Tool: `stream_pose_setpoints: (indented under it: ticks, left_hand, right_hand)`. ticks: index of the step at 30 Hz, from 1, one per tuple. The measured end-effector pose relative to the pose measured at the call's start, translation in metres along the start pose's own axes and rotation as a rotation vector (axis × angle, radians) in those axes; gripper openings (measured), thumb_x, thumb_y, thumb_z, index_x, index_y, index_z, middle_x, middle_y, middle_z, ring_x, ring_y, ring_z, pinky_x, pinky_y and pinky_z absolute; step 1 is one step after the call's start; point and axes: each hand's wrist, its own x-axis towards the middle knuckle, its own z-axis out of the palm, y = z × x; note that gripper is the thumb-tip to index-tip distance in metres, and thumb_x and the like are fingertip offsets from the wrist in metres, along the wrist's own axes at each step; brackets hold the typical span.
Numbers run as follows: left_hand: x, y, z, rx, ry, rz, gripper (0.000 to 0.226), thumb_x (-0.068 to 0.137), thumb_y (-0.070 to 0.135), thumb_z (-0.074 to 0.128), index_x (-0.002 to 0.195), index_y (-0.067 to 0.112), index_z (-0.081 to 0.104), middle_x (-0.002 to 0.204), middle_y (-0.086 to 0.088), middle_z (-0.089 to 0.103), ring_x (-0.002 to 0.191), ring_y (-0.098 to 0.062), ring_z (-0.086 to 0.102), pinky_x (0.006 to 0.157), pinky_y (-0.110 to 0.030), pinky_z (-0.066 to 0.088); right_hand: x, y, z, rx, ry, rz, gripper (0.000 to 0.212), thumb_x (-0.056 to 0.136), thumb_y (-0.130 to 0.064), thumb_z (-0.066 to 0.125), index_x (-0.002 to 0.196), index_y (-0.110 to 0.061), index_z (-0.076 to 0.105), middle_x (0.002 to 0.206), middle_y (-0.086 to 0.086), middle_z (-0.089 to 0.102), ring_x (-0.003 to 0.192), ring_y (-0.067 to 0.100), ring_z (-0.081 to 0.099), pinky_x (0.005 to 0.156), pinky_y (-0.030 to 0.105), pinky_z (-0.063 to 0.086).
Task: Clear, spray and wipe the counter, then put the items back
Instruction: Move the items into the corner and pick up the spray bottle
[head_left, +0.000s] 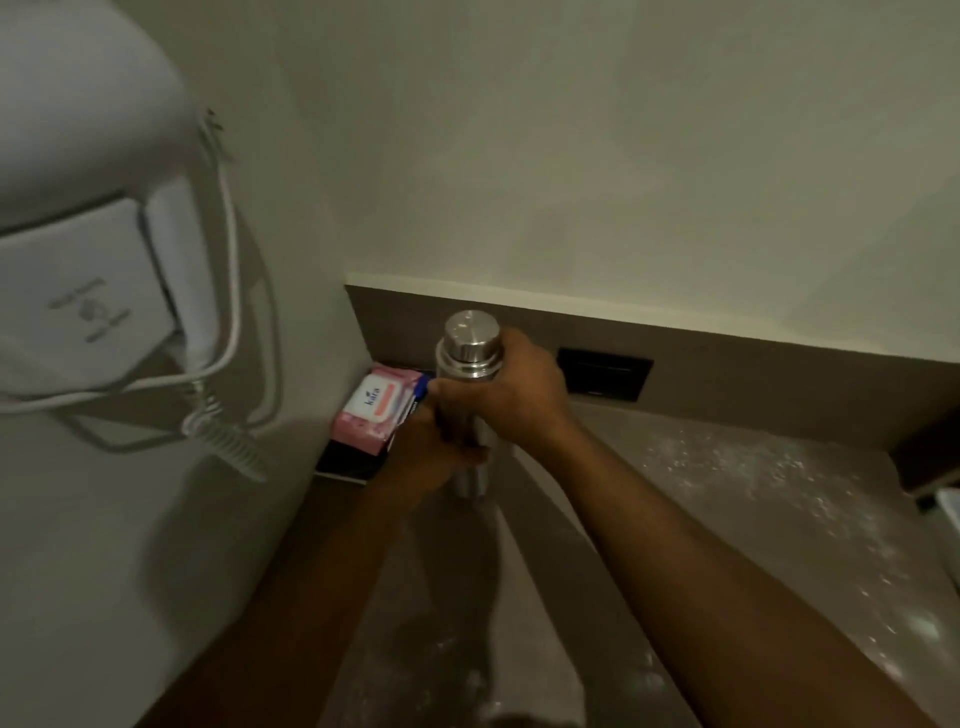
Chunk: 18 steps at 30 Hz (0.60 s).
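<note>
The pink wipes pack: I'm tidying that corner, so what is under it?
The pink wipes pack lies on a dark box with a white edge. The left hand hides the box's right side.

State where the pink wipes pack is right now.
In the head view, the pink wipes pack lies in the counter's far-left corner, beside the steel bottle.

Grey-brown counter (727, 519), speckled; steel bottle (470, 364) upright on it, black box (345, 460) in corner.
</note>
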Motion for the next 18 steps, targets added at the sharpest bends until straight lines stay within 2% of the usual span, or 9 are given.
stream_pose_setpoints:
  ticks: [2, 4, 7, 9, 10, 11, 14, 16, 18]
  left_hand:
    - [0.003, -0.004, -0.012, 0.044, -0.042, -0.021, 0.082, 0.081, 0.024, 0.073, 0.148, 0.017, 0.026, 0.143, -0.002, 0.045, 0.133, -0.024, 0.043, 0.11, -0.036, 0.034]
    - [0.007, -0.01, -0.018, 0.057, -0.023, -0.003, 0.079, 0.085, 0.021, 0.069, 0.149, 0.017, 0.021, 0.151, -0.004, 0.036, 0.142, -0.025, 0.03, 0.115, -0.038, 0.024]
    - [0.01, -0.019, -0.028, 0.096, -0.001, 0.014, 0.079, 0.082, 0.015, 0.072, 0.147, 0.013, 0.027, 0.146, -0.006, 0.042, 0.139, -0.024, 0.035, 0.116, -0.038, 0.03]
    - [0.015, -0.026, -0.034, -0.011, 0.046, 0.017, 0.081, 0.073, 0.001, 0.078, 0.142, 0.01, 0.036, 0.127, -0.002, 0.053, 0.123, -0.021, 0.051, 0.096, -0.029, 0.047]
    - [0.017, -0.028, -0.037, -0.058, 0.073, 0.021, 0.083, 0.069, -0.003, 0.08, 0.139, 0.011, 0.039, 0.12, 0.001, 0.055, 0.114, -0.018, 0.055, 0.087, -0.023, 0.049]
    - [0.017, -0.029, -0.039, -0.073, 0.075, 0.028, 0.082, 0.067, -0.003, 0.081, 0.137, 0.013, 0.042, 0.119, 0.003, 0.055, 0.111, -0.015, 0.055, 0.087, -0.022, 0.049]
    - [0.021, -0.036, -0.041, -0.104, -0.016, 0.036, 0.063, 0.075, 0.005, 0.077, 0.124, 0.03, 0.046, 0.129, 0.004, 0.055, 0.124, -0.014, 0.049, 0.109, -0.041, 0.041]
    - [0.025, -0.043, -0.041, -0.08, -0.025, 0.06, 0.059, 0.073, 0.002, 0.077, 0.117, 0.03, 0.048, 0.127, 0.003, 0.057, 0.124, -0.016, 0.051, 0.11, -0.042, 0.041]
    - [0.027, -0.046, -0.041, -0.073, -0.028, 0.054, 0.06, 0.073, 0.001, 0.077, 0.123, 0.019, 0.049, 0.123, 0.001, 0.058, 0.122, -0.019, 0.054, 0.104, -0.037, 0.045]
  right_hand:
    - [0.009, -0.006, 0.019, -0.004, -0.023, -0.014, 0.066, 0.06, -0.048, 0.086, 0.115, -0.027, 0.055, 0.116, -0.005, 0.068, 0.103, 0.013, 0.064, 0.083, 0.03, 0.051]
    - [0.015, -0.008, 0.031, -0.032, -0.022, -0.023, 0.067, 0.062, -0.049, 0.085, 0.117, -0.025, 0.055, 0.117, -0.004, 0.068, 0.104, 0.014, 0.063, 0.085, 0.032, 0.051]
    - [0.02, -0.015, 0.044, -0.082, -0.009, -0.041, 0.067, 0.063, -0.051, 0.083, 0.118, -0.024, 0.055, 0.117, -0.003, 0.068, 0.105, 0.015, 0.063, 0.084, 0.031, 0.051]
    - [0.022, -0.017, 0.05, -0.107, 0.006, -0.07, 0.067, 0.063, -0.054, 0.082, 0.117, -0.024, 0.056, 0.115, -0.004, 0.068, 0.102, 0.014, 0.064, 0.081, 0.028, 0.05]
    - [0.022, -0.016, 0.052, -0.115, 0.02, -0.08, 0.067, 0.063, -0.055, 0.081, 0.117, -0.024, 0.056, 0.114, -0.005, 0.069, 0.101, 0.014, 0.064, 0.08, 0.028, 0.05]
    - [0.023, -0.016, 0.053, -0.117, 0.035, -0.084, 0.068, 0.063, -0.056, 0.08, 0.117, -0.024, 0.055, 0.114, -0.005, 0.069, 0.101, 0.014, 0.065, 0.081, 0.028, 0.05]
    - [0.022, -0.012, 0.058, -0.104, 0.063, -0.081, 0.073, 0.063, -0.056, 0.08, 0.122, -0.023, 0.053, 0.118, -0.004, 0.067, 0.105, 0.014, 0.064, 0.087, 0.032, 0.053]
    - [0.02, -0.01, 0.061, -0.09, 0.08, -0.079, 0.075, 0.063, -0.056, 0.08, 0.125, -0.023, 0.051, 0.121, -0.003, 0.066, 0.106, 0.013, 0.063, 0.089, 0.032, 0.054]
    - [0.016, -0.008, 0.065, -0.07, 0.088, -0.068, 0.076, 0.063, -0.055, 0.081, 0.126, -0.025, 0.05, 0.121, -0.005, 0.065, 0.105, 0.011, 0.062, 0.088, 0.03, 0.053]
